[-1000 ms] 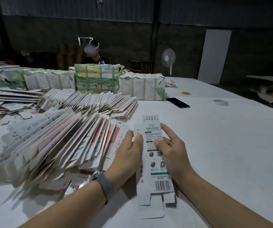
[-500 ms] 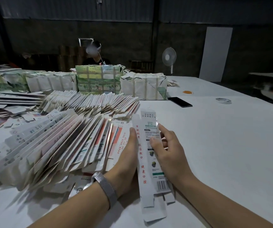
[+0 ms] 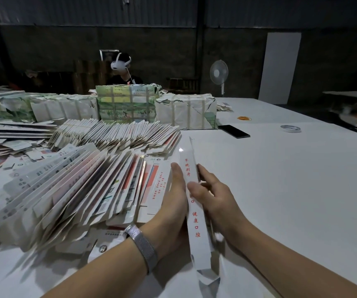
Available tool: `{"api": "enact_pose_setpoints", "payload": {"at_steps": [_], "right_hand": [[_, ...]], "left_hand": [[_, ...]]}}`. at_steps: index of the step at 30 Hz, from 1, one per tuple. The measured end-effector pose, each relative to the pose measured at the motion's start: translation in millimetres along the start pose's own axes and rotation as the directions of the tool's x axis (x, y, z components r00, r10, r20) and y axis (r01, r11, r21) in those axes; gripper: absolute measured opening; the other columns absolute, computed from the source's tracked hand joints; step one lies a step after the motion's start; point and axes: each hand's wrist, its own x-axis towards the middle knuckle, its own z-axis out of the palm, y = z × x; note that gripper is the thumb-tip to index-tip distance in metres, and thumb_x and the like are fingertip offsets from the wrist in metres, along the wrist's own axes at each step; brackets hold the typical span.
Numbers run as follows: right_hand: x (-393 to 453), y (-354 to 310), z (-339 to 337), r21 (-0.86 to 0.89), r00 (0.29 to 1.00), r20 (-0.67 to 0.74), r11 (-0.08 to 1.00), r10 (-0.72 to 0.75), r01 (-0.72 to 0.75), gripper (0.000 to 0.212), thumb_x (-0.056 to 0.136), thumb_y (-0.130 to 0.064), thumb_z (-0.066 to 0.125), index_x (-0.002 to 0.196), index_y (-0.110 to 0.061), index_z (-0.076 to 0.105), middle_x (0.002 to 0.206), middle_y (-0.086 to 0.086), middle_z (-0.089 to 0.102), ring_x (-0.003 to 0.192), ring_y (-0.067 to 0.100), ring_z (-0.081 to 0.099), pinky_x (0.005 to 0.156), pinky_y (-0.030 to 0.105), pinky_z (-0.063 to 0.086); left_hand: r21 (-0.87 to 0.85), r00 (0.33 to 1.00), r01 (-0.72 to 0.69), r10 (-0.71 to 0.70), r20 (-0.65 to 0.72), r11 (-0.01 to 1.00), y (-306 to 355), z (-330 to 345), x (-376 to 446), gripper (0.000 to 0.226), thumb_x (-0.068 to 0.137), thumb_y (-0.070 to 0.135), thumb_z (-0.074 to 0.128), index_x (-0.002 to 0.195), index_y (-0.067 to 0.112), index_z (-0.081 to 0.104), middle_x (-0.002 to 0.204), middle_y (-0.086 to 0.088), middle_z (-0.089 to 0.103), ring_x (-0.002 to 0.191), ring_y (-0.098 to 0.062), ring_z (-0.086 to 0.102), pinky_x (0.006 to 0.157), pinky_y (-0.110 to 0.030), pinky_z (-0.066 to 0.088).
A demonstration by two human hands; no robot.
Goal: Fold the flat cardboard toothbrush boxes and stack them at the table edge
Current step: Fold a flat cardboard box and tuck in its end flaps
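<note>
A long white toothbrush box [image 3: 195, 224] with red characters stands on its narrow edge between my two hands, its flaps open at the near end. My left hand [image 3: 173, 203], with a metal watch band on the wrist, presses flat against the box's left side. My right hand [image 3: 212, 196] holds the right side, thumb on the top edge and fingers on the far face. Left of my hands lies a fanned row of folded boxes [image 3: 82, 190], with another row [image 3: 117, 136] behind it.
Wrapped bundles [image 3: 128, 106] and flat stacks [image 3: 11, 130] line the back left of the white table [image 3: 291, 190]. A black phone [image 3: 233, 131], a tape roll [image 3: 290, 128] and rubber bands [image 3: 244, 118] lie at the back right. A person with a headset sits behind the bundles, beside a fan [image 3: 218, 74].
The box lay flat with its printed face up; now it is turned up onto its edge and squeezed between both hands, showing the narrow side with red characters.
</note>
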Motion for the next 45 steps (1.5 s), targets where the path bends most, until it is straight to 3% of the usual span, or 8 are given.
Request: {"api": "enact_pose_setpoints", "payload": {"at_steps": [6,10,13,19,26,34,41,45], "right_hand": [[3.2,-1.0,-1.9,0.039,0.999,0.007,0.998,0.043,-0.043,0.036,0.095,-0.038,0.056,0.131,-0.04,0.059,0.105,-0.008,0.075,0.088,0.011,0.073,0.068,0.021,0.056],[1.7,1.7,-1.5,0.074,0.996,-0.006,0.993,0.088,-0.088,0.036,0.101,-0.04,0.046,0.129,-0.026,0.064,0.109,0.002,0.075,0.095,0.022,0.074,0.078,0.032,0.061],[1.7,-1.1,-7.5,0.079,0.992,-0.039,0.99,0.119,-0.115,0.057,0.082,-0.058,0.042,0.122,-0.024,0.062,0.088,-0.005,0.077,0.081,0.02,0.076,0.07,0.028,0.062],[2.5,-0.6,-13.4,0.144,0.989,-0.03,0.98,0.144,-0.139,0.059,0.069,-0.07,0.044,0.111,-0.033,0.061,0.095,-0.001,0.078,0.088,0.026,0.076,0.079,0.037,0.062],[5.2,-1.1,-7.9,0.109,0.997,-0.055,0.993,0.055,-0.049,0.052,0.081,-0.059,0.046,0.125,-0.032,0.056,0.104,0.0,0.076,0.092,0.024,0.075,0.081,0.037,0.061],[3.8,-2.4,-9.0,-0.008,0.987,-0.159,1.0,0.016,-0.017,0.046,0.095,-0.044,0.053,0.139,-0.041,0.038,0.115,-0.01,0.069,0.092,0.015,0.075,0.072,0.027,0.061],[3.3,-3.3,-11.5,-0.066,0.99,-0.141,0.998,-0.024,0.014,0.047,0.102,-0.03,0.051,0.147,-0.036,0.039,0.124,-0.003,0.067,0.094,0.018,0.074,0.078,0.033,0.062],[3.0,-6.0,-10.8,-0.048,0.993,-0.117,0.999,-0.028,0.023,0.039,0.102,-0.028,0.051,0.14,-0.037,0.044,0.118,-0.002,0.07,0.092,0.019,0.074,0.073,0.028,0.061]], "left_hand": [[-0.01,0.994,0.005,-0.003,0.111,1.0,-2.1,2.1,0.6,0.058,0.081,0.074,0.048,0.093,0.028,0.081,0.089,-0.004,0.074,0.081,-0.02,0.075,0.076,-0.036,0.063],[0.08,0.981,-0.164,0.154,0.114,0.983,-6.8,-2.0,4.0,0.061,0.08,0.058,0.058,0.137,0.039,0.048,0.078,0.002,0.072,0.061,-0.013,0.069,0.053,-0.026,0.054],[0.168,0.974,-0.219,0.207,0.088,0.961,-8.9,-10.8,6.1,0.047,0.08,0.054,0.061,0.124,0.046,0.046,0.078,0.001,0.076,0.065,-0.016,0.074,0.056,-0.024,0.057],[0.248,0.966,-0.26,0.246,0.084,0.933,-10.7,-16.1,8.9,0.016,0.103,0.037,0.05,0.11,0.051,0.047,0.083,0.004,0.077,0.075,-0.018,0.077,0.06,-0.023,0.059],[0.345,0.948,-0.316,0.28,0.151,0.884,-12.4,-11.6,7.1,0.041,0.103,0.045,0.047,0.143,0.041,0.04,0.097,0.006,0.076,0.087,-0.014,0.076,0.067,-0.019,0.058],[0.381,0.951,-0.301,0.246,0.185,0.874,-10.3,-15.0,7.0,0.013,0.107,0.046,0.039,0.112,0.057,0.044,0.086,0.033,0.071,0.086,0.002,0.073,0.066,-0.011,0.055],[0.354,0.938,-0.341,0.294,0.182,0.871,-9.5,-16.7,8.9,0.035,0.104,0.048,0.043,0.136,0.034,0.045,0.086,0.006,0.076,0.081,-0.018,0.077,0.066,-0.022,0.058],[0.327,0.944,-0.329,0.305,0.125,0.886,-7.7,-18.2,4.9,0.037,0.106,0.046,0.039,0.141,0.051,0.026,0.105,0.001,0.072,0.084,-0.014,0.076,0.065,-0.02,0.058]]}}
